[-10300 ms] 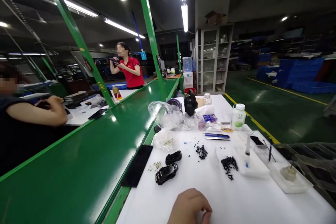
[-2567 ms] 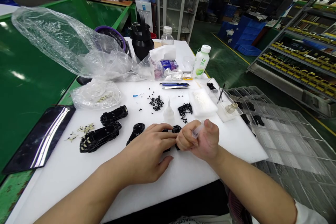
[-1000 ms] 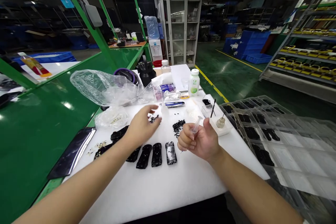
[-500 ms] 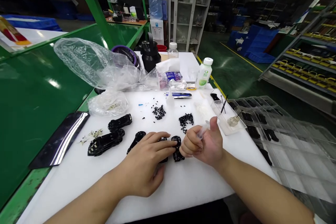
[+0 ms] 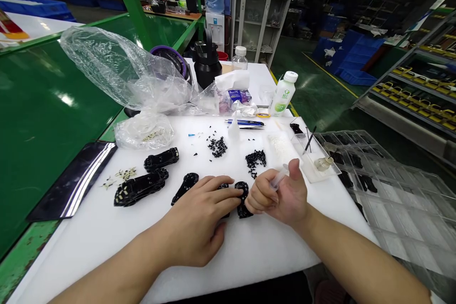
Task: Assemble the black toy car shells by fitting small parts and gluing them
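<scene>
My left hand [image 5: 204,218] lies palm down with its fingers spread, over a black car-shaped part [image 5: 223,186] it mostly covers. Its fingertips touch the edge of another black part [image 5: 243,200]. My right hand [image 5: 280,194] is wrapped round a translucent syringe-like tube [image 5: 278,178], thumb raised, its lower end hidden by the fingers beside that part. More black car-shaped parts stand to the left: one [image 5: 185,188] beside my left hand, a long one [image 5: 141,187] and another [image 5: 161,159] behind it. Small black pieces [image 5: 255,161] are heaped behind my right hand.
A second heap of black bits [image 5: 217,147] is near a blue knife [image 5: 245,123]. Plastic bags [image 5: 146,128], a white bottle [image 5: 284,94] and a black flask [image 5: 206,64] stand farther back. On the right are a clear tray [image 5: 317,173] and compartmented trays [image 5: 406,199].
The camera view has shifted slightly. Both hands keep nearly the same pose and place relative to the black parts.
</scene>
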The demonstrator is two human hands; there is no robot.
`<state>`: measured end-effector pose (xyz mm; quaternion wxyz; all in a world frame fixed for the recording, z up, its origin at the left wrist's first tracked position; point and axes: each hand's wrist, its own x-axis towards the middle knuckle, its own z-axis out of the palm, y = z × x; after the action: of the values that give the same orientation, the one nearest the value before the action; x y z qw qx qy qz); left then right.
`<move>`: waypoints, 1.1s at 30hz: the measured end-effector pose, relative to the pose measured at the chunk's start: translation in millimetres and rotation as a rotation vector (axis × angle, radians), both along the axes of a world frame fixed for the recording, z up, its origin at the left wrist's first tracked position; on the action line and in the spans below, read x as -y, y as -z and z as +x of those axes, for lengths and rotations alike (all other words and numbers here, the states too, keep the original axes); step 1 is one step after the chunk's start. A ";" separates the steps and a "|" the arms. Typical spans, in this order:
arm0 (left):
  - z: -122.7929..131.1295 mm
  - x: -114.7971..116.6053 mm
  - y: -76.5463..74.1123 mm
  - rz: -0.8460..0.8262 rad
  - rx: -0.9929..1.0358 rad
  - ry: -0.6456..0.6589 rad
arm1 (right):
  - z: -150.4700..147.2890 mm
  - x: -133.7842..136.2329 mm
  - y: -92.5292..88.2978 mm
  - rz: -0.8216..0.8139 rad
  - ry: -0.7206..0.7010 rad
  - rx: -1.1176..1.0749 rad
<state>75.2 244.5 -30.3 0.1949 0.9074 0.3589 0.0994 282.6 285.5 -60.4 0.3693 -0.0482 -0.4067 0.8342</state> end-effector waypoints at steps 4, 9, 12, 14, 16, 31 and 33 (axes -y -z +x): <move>0.1 -0.2 1.0 -0.002 -0.010 0.006 | 0.5 0.8 0.0 0.009 -0.013 0.004; 0.8 -0.3 2.9 0.015 -0.009 0.000 | 0.6 3.8 -0.5 0.040 0.019 0.020; 0.8 0.2 3.6 0.026 -0.002 -0.002 | 0.1 5.6 -1.5 0.090 0.032 0.020; 0.7 0.5 3.5 0.026 -0.006 -0.004 | -0.3 6.6 -2.0 0.105 0.041 0.010; 0.5 0.4 3.0 0.020 -0.018 -0.003 | -0.9 7.5 -2.4 0.108 0.049 0.007; 1.9 -1.4 2.7 0.041 0.003 0.008 | -2.3 17.9 -10.0 0.253 0.057 0.231; 2.4 -0.5 4.1 0.057 0.030 0.004 | 3.8 19.6 -22.8 0.316 0.093 0.356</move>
<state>77.6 245.0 -34.4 0.1742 0.9117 0.3513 0.1227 286.3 265.8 -37.7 0.3328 -0.1549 -0.5882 0.7206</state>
